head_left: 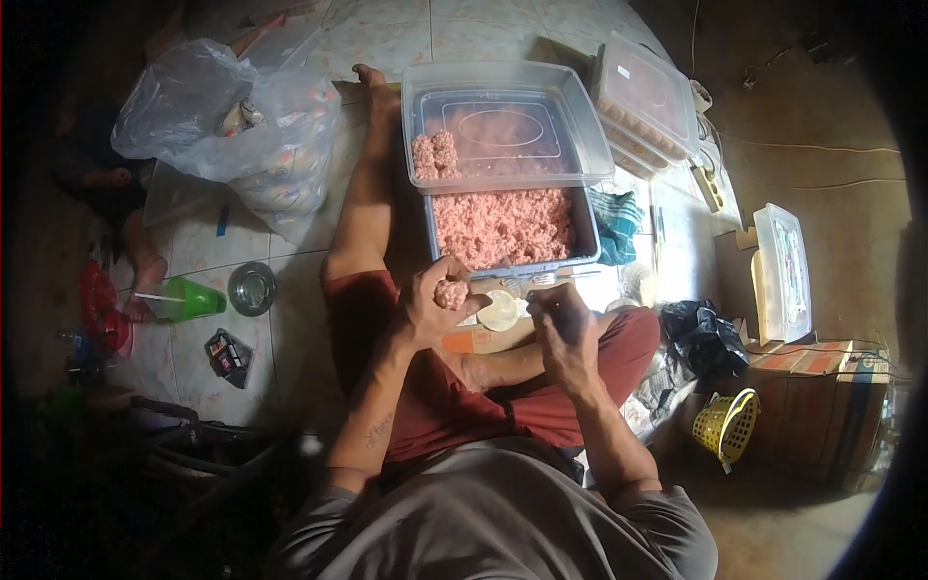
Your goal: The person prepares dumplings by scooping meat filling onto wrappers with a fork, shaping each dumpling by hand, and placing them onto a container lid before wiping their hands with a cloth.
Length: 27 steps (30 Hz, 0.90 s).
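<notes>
My left hand (pixel 421 307) is curled round a pink, crumbly ball (pixel 450 294), held just in front of the tubs. My right hand (pixel 570 327) is closed, fingers pinched together; what is in it, if anything, I cannot make out. Between the two hands stands a small round bowl (pixel 499 311) with something pale in it. Beyond them a grey-blue tub (pixel 592 253) holds a mass of pink crumbly mixture (pixel 503 227). A clear plastic box (pixel 590 159) rests over the tub's far part, with several pink balls (pixel 434 156) grouped in its near left corner.
Lidded clear boxes (pixel 646 92) are stacked at the back right, near a green cloth (pixel 619 224). A plastic bag (pixel 280 145), green cup (pixel 196 299) and glass dish (pixel 252 288) lie left. Right are a black bag (pixel 704 336) and yellow basket (pixel 710 430). Another person's foot (pixel 147 274) shows left.
</notes>
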{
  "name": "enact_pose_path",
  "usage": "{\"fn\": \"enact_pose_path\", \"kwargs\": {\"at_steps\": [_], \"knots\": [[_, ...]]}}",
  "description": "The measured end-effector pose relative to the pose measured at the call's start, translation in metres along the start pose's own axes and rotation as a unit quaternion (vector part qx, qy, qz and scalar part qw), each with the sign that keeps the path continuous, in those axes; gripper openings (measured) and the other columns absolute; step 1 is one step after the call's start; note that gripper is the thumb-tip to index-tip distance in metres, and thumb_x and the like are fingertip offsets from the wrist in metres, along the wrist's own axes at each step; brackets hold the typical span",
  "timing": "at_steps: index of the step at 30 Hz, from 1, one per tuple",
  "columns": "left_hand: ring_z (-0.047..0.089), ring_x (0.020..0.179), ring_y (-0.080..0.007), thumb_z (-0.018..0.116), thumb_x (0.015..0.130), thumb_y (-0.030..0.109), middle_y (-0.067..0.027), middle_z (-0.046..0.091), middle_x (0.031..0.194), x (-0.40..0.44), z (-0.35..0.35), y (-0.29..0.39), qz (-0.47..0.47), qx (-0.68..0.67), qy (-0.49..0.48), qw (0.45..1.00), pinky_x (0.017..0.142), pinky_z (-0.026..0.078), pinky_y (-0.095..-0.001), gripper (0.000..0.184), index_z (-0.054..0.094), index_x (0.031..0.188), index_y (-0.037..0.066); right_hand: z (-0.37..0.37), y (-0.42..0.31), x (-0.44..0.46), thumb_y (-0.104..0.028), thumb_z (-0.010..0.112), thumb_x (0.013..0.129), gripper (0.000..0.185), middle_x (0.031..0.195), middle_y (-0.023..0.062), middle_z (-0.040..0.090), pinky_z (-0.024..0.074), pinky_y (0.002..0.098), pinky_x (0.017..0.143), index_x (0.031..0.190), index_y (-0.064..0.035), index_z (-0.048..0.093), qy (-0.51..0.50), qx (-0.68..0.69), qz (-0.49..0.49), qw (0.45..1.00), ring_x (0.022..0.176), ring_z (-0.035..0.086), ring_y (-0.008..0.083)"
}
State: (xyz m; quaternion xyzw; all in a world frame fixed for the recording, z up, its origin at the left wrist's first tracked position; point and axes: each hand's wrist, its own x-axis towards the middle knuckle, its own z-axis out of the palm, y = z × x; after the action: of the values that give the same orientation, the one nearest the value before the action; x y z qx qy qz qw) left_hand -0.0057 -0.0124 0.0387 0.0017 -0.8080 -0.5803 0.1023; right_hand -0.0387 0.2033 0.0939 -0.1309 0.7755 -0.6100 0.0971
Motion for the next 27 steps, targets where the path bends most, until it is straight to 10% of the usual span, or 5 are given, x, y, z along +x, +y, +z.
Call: {"fn": "enact_pose_path", "kwargs": {"at_steps": [3,7,11,14,27], "knots": [[0.066,0.072,-0.0225,0.084,0.081,0.02,-0.0112,0.066,0.08,0.006,0.018,-0.011,-0.023,0.026,0.001,0.999,0.067,0.051,-0.0374,0.033,0.058,0.092,0.003,0.005,-0.006,-0.002,0.0,0.061,0.096,0.007,0.088,0.0093,0.066,0.0492,0.03,0.072,0.102,0.0036,0.061,-0.167,-0.106,0.043,0.979,0.079,0.057,0.0126],[0.066,0.072,-0.0247,0.084,0.081,0.021,-0.0138,0.066,0.077,0.002,0.003,-0.003,0.014,0.033,-0.015,0.999,0.067,0.051,-0.0378,0.031,0.06,0.09,0.003,-0.006,0.008,0.005,0.003,0.06,0.094,0.008,0.084,0.0087,0.066,0.0473,0.0282,0.066,0.102,0.0028,0.064,-0.022,-0.036,-0.001,0.999,0.075,0.057,0.0126],[0.066,0.071,-0.0229,0.086,0.077,0.017,-0.0128,0.066,0.077,0.01,0.014,-0.012,-0.007,0.041,-0.02,0.999,0.066,0.052,-0.0367,0.032,0.061,0.089,0.002,0.003,0.015,0.006,0.003,0.059,0.095,0.007,0.081,0.0096,0.064,0.0476,0.0282,0.066,0.1,0.003,0.062,-0.14,-0.117,0.019,0.983,0.076,0.058,0.0124],[0.058,0.067,-0.012,0.083,0.079,0.014,-0.0067,0.063,0.072,0.009,-0.008,0.002,0.055,-0.089,-0.038,0.994,0.062,0.048,-0.0292,0.025,0.062,0.086,0.003,-0.008,0.008,0.008,0.001,0.059,0.095,0.007,0.085,0.0112,0.064,0.049,0.0304,0.072,0.1,0.0041,0.062,-0.028,0.003,0.023,0.999,0.079,0.059,0.0149],[0.065,0.076,-0.0185,0.083,0.08,0.016,-0.0107,0.067,0.083,0.012,0.015,-0.009,-0.078,-0.027,-0.015,0.996,0.068,0.052,-0.0353,0.028,0.061,0.093,0.002,0.002,0.029,0.002,0.0,0.061,0.095,0.011,0.087,0.0128,0.067,0.0504,0.0309,0.072,0.104,0.0042,0.064,-0.051,0.02,0.076,0.996,0.08,0.061,0.0138]]}}
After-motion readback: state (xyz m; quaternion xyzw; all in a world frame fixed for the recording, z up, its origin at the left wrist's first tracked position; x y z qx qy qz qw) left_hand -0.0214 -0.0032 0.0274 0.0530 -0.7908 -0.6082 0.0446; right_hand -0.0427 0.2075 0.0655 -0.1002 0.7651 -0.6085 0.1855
